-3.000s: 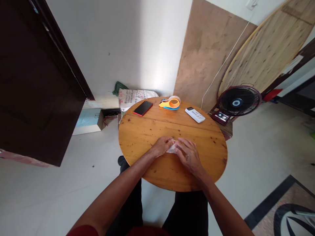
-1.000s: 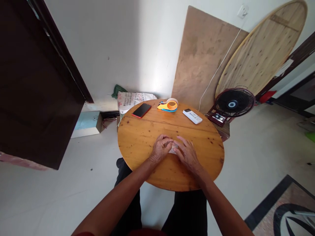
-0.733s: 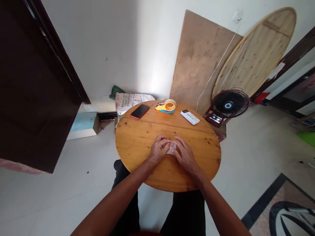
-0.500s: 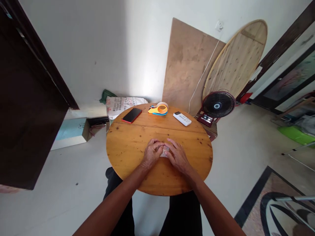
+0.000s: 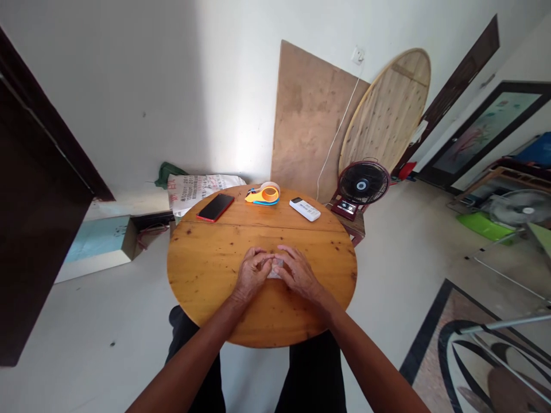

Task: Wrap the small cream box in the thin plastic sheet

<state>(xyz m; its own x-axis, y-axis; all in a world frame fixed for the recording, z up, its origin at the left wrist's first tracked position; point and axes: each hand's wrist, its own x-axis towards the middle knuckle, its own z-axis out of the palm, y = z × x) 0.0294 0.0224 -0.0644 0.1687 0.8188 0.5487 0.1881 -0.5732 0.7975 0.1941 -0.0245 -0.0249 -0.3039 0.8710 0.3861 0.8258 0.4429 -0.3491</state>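
Observation:
Both hands meet over the near middle of the round wooden table [image 5: 202, 258]. Between them is a small whitish, see-through piece [image 5: 275, 274], perhaps plastic or paper; its kind is too small to make out. My left hand [image 5: 253, 274] has its thumb and fingers closed on the piece's left side. My right hand [image 5: 299, 274] curls in from the other side, with thumb and fingertips on the same piece. The fingers cover most of it.
Along the table's far side lie a phone with a red edge [image 5: 215, 207], an orange and blue tape dispenser [image 5: 263, 195] and a white remote control [image 5: 305, 209]. A dark red fan [image 5: 363, 184] stands beyond the right edge. Boards [image 5: 314, 115] lean against the wall.
The whole view has swung a little to the right, so the table appears further left. Both hands stay together on the small whitish piece with hardly any change.

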